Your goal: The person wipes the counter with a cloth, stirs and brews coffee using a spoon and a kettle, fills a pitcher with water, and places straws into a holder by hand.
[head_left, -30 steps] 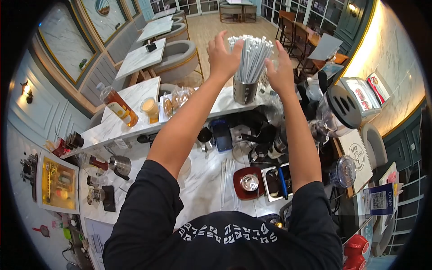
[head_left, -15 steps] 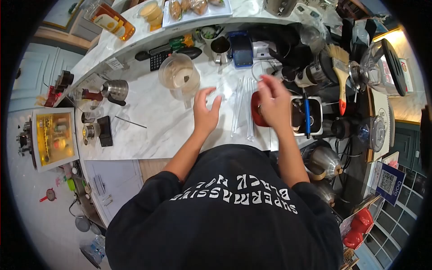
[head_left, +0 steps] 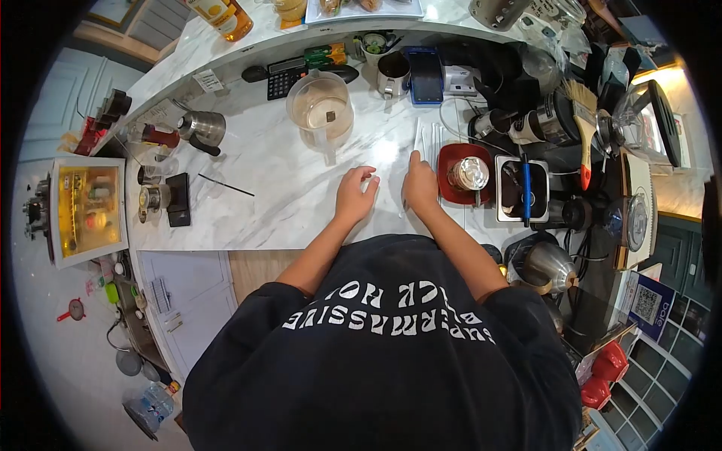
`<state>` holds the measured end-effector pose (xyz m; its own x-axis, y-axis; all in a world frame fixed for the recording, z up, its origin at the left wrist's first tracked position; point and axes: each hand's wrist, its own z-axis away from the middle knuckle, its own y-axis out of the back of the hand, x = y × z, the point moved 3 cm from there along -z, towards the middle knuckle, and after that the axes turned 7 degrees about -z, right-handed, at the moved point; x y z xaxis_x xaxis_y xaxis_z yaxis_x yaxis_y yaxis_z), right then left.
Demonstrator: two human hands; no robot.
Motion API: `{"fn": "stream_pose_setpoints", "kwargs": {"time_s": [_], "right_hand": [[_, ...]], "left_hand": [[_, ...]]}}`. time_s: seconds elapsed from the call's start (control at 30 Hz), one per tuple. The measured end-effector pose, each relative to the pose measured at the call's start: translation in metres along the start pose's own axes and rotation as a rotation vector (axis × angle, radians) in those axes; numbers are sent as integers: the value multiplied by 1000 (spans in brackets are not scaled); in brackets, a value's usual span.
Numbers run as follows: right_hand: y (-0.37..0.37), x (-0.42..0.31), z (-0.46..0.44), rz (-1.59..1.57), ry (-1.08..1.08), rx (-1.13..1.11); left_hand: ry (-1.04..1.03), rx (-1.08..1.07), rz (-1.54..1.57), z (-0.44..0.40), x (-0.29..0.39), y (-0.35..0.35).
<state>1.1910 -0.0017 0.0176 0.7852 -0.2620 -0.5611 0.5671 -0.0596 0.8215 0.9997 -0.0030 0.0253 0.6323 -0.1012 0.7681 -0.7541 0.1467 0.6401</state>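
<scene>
Wrapped straws (head_left: pixel 427 143) lie on the marble counter, their near part hidden by my right hand (head_left: pixel 420 182). That hand rests on or just above them, fingers closed together; what they grip is hidden. To its left, my left hand (head_left: pixel 356 194) hovers near the counter with curled fingers apart, holding nothing. Right of my right hand is a red square dish (head_left: pixel 445 186) with a silver metal cup (head_left: pixel 468 173) in it. Beyond my left hand stands a clear plastic pitcher (head_left: pixel 320 109), a small dark square showing at its bottom.
A metal bin (head_left: pixel 505 215) with a blue-handled tool (head_left: pixel 526 188) sits right of the dish, a brush (head_left: pixel 584 135) beyond it. On the left are a steel kettle (head_left: pixel 204 128), a black scale (head_left: pixel 178 199) and a thin black stick (head_left: pixel 226 185). A raised ledge (head_left: pixel 263 31) runs behind.
The view has tilted down from the straw holder on the ledge to the counter. My hands have come down from around that holder, and my right hand has moved left from the dish onto the straws.
</scene>
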Motion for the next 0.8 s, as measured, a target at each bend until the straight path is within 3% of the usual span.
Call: {"fn": "stream_pose_setpoints", "kwargs": {"time_s": [0.27,0.47,0.67,0.8], "right_hand": [[35,-9,17,-414,-98,26],[86,7,15,-1112,-33,167],[127,1,17,-1222,6,201],[138,0,16,-1230,25,163]], "left_hand": [[-39,-32,-87,-7,0,-11],[-167,-34,-303,-20,32,-32],[-241,-200,-647,-38,74,-63],[-237,-136,-660,-45,60,-77]]}}
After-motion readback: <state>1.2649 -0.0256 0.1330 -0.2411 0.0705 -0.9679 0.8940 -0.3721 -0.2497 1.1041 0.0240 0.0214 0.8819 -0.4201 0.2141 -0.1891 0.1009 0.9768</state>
